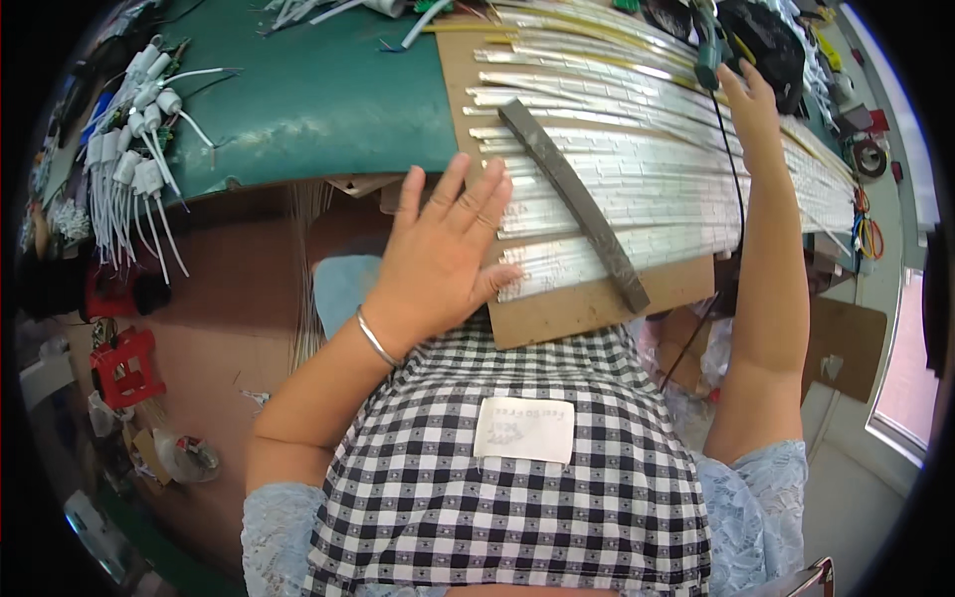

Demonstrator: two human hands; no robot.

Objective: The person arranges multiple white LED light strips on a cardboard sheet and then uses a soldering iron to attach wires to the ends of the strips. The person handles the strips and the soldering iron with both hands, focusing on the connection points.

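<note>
My left hand lies with fingers spread over the left ends of a row of thin silvery strips. It wears a silver bangle at the wrist. The strips lie side by side on a brown board. Across them, slantwise, rests a dark grey bar. My right hand is stretched out to the far right, fingers extended beside a dark green corded tool. Whether the fingertips touch that tool I cannot tell. From it a black cord runs down over the strips.
White cylindrical parts with wires are heaped at the left of the green tabletop. More white wires lie along its far edge. A black bag and a roll of dark tape are at the far right. Red plastic frames stand lower left.
</note>
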